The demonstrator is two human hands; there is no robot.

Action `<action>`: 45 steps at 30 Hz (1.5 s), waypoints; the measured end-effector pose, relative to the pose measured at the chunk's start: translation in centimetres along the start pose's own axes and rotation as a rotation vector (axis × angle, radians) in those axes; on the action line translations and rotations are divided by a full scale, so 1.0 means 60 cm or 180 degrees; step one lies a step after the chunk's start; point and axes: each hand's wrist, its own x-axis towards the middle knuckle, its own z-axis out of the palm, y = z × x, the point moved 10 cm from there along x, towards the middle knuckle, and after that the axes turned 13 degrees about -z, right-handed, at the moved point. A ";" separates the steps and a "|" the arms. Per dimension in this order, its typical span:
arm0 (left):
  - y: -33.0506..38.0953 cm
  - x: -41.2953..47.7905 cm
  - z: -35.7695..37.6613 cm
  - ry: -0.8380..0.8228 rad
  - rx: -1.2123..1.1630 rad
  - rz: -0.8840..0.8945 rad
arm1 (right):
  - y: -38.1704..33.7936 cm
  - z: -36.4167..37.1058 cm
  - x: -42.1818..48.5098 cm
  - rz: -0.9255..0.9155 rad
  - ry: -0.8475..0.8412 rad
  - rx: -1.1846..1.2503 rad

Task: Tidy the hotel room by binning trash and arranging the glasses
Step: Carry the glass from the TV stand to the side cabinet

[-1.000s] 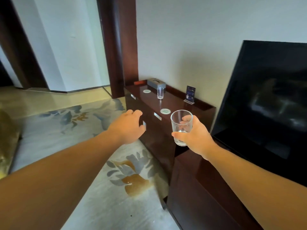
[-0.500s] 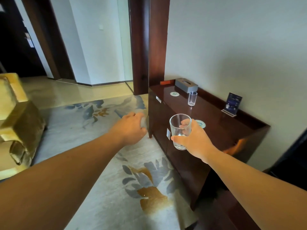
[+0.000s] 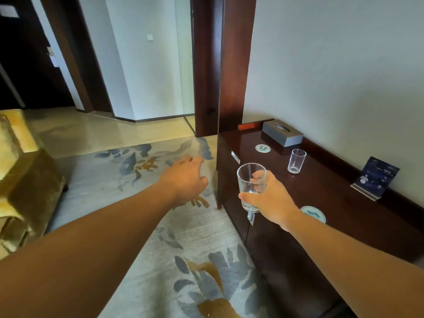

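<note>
My right hand (image 3: 269, 200) grips a clear drinking glass (image 3: 251, 180), held upright over the front edge of a dark wooden sideboard (image 3: 332, 200). A second, smaller clear glass (image 3: 296, 161) stands upright on the sideboard top, beyond and to the right of the held one. Two round white coasters lie on the top: one (image 3: 262, 148) near the far end, one (image 3: 313, 214) just right of my right wrist. My left hand (image 3: 187, 177) hovers over the carpet left of the sideboard, fingers loosely curled and holding nothing.
A grey tissue box (image 3: 282, 132) sits at the sideboard's far end and a dark blue card stand (image 3: 375, 177) leans by the wall. A yellow-green armchair (image 3: 25, 180) stands at left. A dark wooden pillar (image 3: 220, 65) rises behind the sideboard; patterned carpet (image 3: 183, 249) covers the floor.
The view has swung left and moved closer to the sideboard; the television has left the view. My right hand still holds the glass, now nearer the sideboard top and the near coaster.
</note>
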 end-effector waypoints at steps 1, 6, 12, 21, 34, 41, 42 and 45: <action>0.001 0.031 0.004 -0.0028 0.0018 0.0056 | 0.009 0.005 0.022 0.0021 0.0034 -0.0004; 0.012 0.184 0.020 -0.0071 0.0000 0.0418 | 0.042 0.009 0.122 0.0214 0.0342 -0.0155; 0.060 0.339 0.013 -0.0179 -0.0007 0.1034 | 0.065 -0.009 0.234 0.0473 0.0761 -0.0307; 0.176 0.491 0.093 -0.0432 0.0028 0.1526 | 0.165 -0.055 0.293 0.0998 0.1257 -0.0185; 0.423 0.618 0.209 -0.0769 0.0097 0.2243 | 0.321 -0.185 0.317 0.1667 0.1929 -0.0104; 0.501 0.667 0.288 -0.1214 0.0224 0.2751 | 0.375 -0.201 0.299 0.2116 0.2513 -0.0144; 0.511 0.671 0.297 -0.1278 0.0235 0.2855 | 0.379 -0.201 0.294 0.2192 0.2645 -0.0153; 0.538 0.687 0.316 -0.1392 0.0209 0.3086 | 0.394 -0.197 0.279 0.2389 0.2918 -0.0263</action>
